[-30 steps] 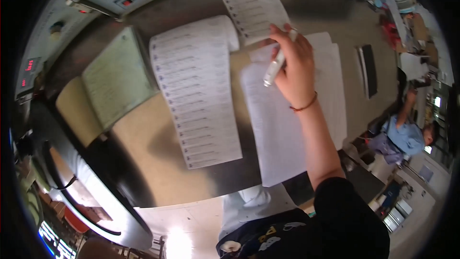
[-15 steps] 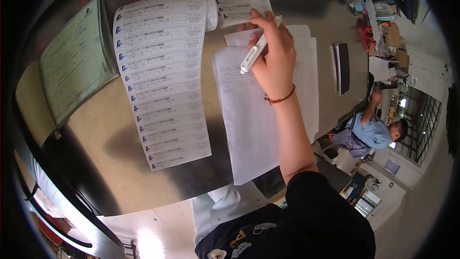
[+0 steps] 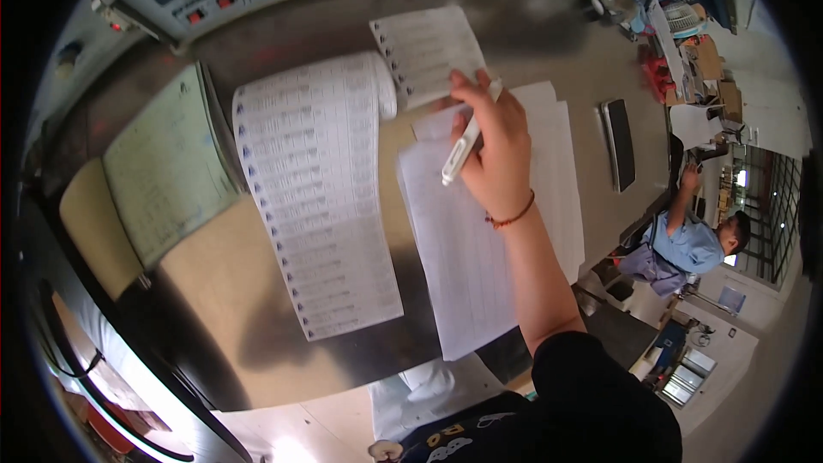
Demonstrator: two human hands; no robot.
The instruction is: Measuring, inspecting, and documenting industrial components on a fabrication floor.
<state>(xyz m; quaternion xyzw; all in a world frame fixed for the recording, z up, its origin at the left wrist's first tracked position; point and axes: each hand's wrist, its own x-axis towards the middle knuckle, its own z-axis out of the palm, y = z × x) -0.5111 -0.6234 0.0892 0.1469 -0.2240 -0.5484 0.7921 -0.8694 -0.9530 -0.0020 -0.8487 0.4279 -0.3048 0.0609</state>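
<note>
White pen (image 3: 463,144), centre frame, pinched in the closed right hand (image 3: 497,154) over the form sheet (image 3: 480,257); left hand unseen; a slip could smear or mismark the sheet.

Two label sheets (image 3: 317,206), one pen (image 3: 463,144)

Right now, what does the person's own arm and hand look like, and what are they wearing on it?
Only one arm shows, the right hand and its forearm, coming in from the lower edge. The forearm is bare. A thin reddish-orange cord bracelet circles the wrist, and a short black sleeve covers the upper arm. No glove, ring or watch is visible. The left hand is out of view.
</note>
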